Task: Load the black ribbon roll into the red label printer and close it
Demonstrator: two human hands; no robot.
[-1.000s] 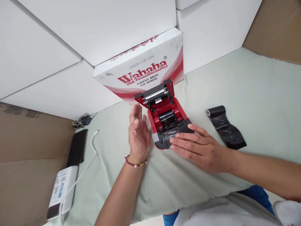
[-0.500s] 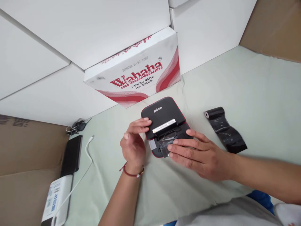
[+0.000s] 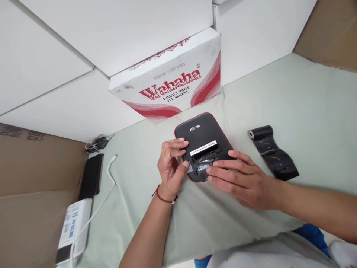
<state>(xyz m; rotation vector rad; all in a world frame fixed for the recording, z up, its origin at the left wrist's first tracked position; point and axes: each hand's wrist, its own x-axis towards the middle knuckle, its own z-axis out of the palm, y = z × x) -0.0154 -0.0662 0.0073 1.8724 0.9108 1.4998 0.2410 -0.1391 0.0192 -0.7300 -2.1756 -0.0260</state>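
A flat black portable printer [image 3: 199,130] with a red edge lies on the cloth, its lid down. A strip of shiny dark film [image 3: 205,163] comes out of its slot, below a white warning label [image 3: 203,147]. My left hand [image 3: 173,163] grips the printer's left side, fingertips on the lid and thumb by a small pale tab. Over the right front corner, my right hand [image 3: 240,176] grips the printer, with fingertips pressing on the film; its thumb is hidden. Right of the printer lies a partly unrolled roll of black film [image 3: 273,152].
A white and red Wahaha carton [image 3: 175,82] stands behind the printer, against large white boxes [image 3: 111,33]. At the left are keys [image 3: 99,143], a black flat device [image 3: 91,176], a white cable [image 3: 108,167] and a white box-shaped device [image 3: 75,225]. Cardboard [image 3: 36,167] borders the left.
The printer's lid has gone from slightly raised to down flat. My left thumb has come down onto the printer's left edge. The whole view has shifted slightly.
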